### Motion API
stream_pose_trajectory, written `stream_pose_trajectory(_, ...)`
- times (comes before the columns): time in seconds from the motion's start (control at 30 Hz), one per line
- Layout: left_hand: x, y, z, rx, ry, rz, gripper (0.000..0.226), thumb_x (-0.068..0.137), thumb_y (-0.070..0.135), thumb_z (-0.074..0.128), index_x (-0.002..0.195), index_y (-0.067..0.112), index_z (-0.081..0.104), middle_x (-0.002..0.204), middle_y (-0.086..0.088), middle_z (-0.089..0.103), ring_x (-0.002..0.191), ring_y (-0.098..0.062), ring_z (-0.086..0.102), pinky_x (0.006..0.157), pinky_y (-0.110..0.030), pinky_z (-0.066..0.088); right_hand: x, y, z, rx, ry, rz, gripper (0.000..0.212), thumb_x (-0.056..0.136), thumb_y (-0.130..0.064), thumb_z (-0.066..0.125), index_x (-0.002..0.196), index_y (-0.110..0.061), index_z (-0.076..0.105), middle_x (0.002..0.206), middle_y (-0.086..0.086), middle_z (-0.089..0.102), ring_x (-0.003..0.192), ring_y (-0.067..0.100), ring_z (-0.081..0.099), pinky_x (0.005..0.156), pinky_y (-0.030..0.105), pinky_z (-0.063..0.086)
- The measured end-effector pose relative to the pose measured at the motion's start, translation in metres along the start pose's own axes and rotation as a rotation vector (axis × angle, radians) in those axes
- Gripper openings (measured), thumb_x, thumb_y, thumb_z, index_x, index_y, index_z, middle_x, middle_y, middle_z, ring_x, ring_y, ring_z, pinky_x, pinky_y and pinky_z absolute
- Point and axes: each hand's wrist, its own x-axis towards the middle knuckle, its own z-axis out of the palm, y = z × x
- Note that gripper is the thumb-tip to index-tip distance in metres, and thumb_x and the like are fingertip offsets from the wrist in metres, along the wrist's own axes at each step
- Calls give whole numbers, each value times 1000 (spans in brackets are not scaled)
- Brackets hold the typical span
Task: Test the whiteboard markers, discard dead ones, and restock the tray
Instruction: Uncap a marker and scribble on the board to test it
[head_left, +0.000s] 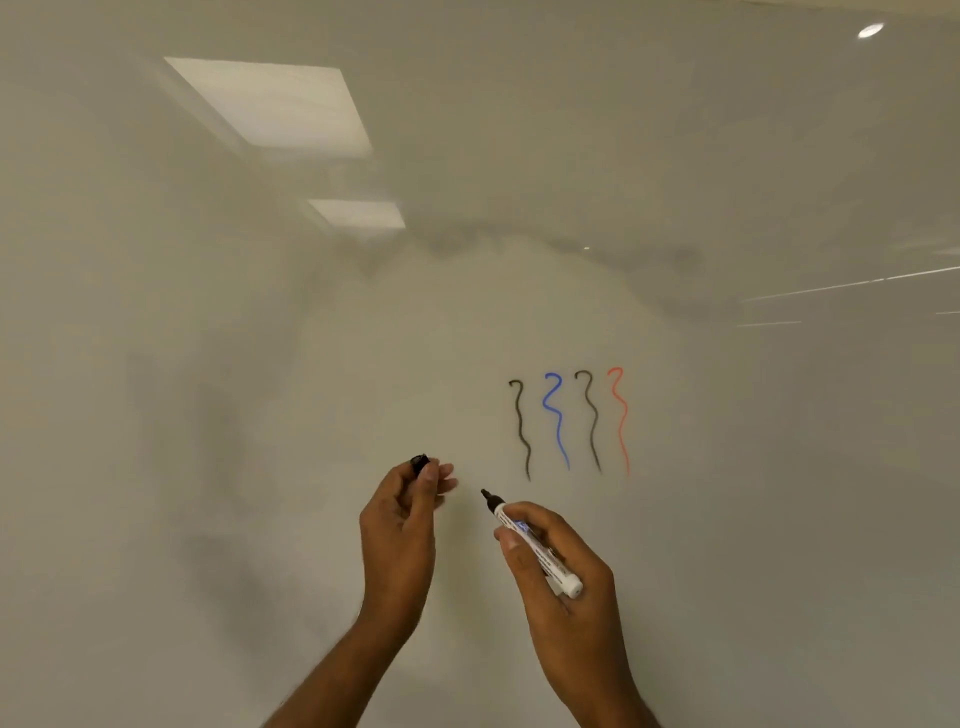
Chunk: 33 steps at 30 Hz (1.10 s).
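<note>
A person is standing close to a glossy whiteboard (260, 364), both bare hands raised in front of it. The right hand (558, 571) is gripping an uncapped white marker (521, 526) between thumb and fingers, with its black tip (486, 492) pointing up and to the left, just off the board. The left hand (399, 525), a little to the left of that tip, is pinching the black cap (420, 462) between thumb and fingertips, open end up.

Above and to the right of the right hand, four wavy test lines are showing: a black line (519, 426), a blue line (557, 415), a second black line (589, 415) and a red line (621, 415). The first black line looks slightly thinner than the second.

It is not clear whether this marker is about to be tested or recapped. If testing, a bare patch to the left of the lines suits best, with a long, steady stroke so that fading shows. If capping, the cap needs lining up with the tip and pushing fully home, keeping fingers off the wet tip. No tray is in view.
</note>
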Motion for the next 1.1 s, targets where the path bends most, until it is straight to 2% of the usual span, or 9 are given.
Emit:
stream_pose_trajectory(0.07,-6,11,-6,-259,-43,-241,24,102,24,57,115,7,68,105,-9,78,100,-26,75,92,-39,55,-9,-9,10,-5,-41,-5,20,94,-29,63,112,-34,69,110,-22,71,108,2,66,87,14,52)
stream_pose_trajectory(0.13,-11,20,-16,-449,-73,-419,26,102,22,57,116,2,66,109,-18,76,102,-32,74,94,-43,55,-18,-16,20,3,-60,-9,24,93,-34,61,115,-33,68,111,-23,71,110,1,65,88,12,50)
stream_pose_trajectory(0.23,-19,31,-33,-635,-108,-576,25,101,20,57,114,2,65,112,-22,74,100,-31,74,86,-41,61,-31,-23,34,22,-83,-4,26,93,-35,59,117,-30,68,113,-21,71,112,1,64,90,13,50)
stream_pose_trajectory(0.33,-28,37,-52,-722,-138,-669,25,99,19,59,114,1,67,112,-23,73,98,-30,75,80,-38,64,-42,-27,50,29,-102,12,27,94,-35,58,119,-31,68,114,-21,70,113,1,64,91,13,49)
stream_pose_trajectory(0.6,-54,33,-83,-746,-154,-776,24,94,19,63,108,0,69,108,-24,73,99,-31,74,86,-41,62,-68,-21,72,10,-111,15,25,96,-31,59,119,-33,69,112,-16,71,110,4,66,88,13,50)
stream_pose_trajectory(0.77,-73,31,-91,-802,-150,-855,22,97,19,61,98,-1,69,116,-28,70,115,-38,68,91,-48,59,-77,-9,75,-37,-126,-15,25,99,-32,56,120,-41,66,110,-16,69,108,11,66,85,17,54)
stream_pose_trajectory(0.9,-87,23,-93,-861,-90,-875,19,97,17,60,100,-1,66,124,-30,66,119,-40,65,87,-52,60,-84,3,75,-21,-164,-9,27,99,-32,55,116,-50,63,108,-20,67,105,12,67,81,17,54)
stream_pose_trajectory(1.0,-101,15,-94,-839,-8,-867,19,98,18,59,101,1,64,124,-29,67,118,-38,66,82,-48,63,-93,16,75,25,-218,31,26,96,-34,53,115,-49,63,107,-19,68,104,12,68,82,19,55)
stream_pose_trajectory(1.1,-115,7,-102,-757,58,-865,19,100,21,58,101,2,63,123,-26,69,117,-37,67,90,-49,59,-107,27,78,72,-279,74,23,99,-34,53,113,-47,66,105,-17,69,102,11,68,82,19,55)
